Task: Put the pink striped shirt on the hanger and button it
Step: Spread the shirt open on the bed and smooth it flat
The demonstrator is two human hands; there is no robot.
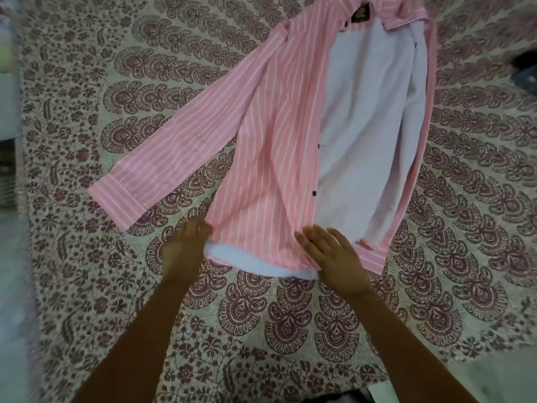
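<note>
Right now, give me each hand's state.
Left hand: pinches the pink striped shirt at its hem corner.
Right hand: open, fingers flat on the hem.

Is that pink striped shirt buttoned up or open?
Open: the pink striped shirt lies with its front panels apart, pale inside showing, dark buttons unfastened along one edge.

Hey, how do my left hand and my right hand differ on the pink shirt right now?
The left hand curls its fingers at the side corner of the pink striped shirt, seemingly pinching the fabric; the right hand lies flat on it with straight fingers. The left hand sits at the shirt's outer edge, while the right hand is nearer the open front. Both hands touch the bottom hem.
</note>
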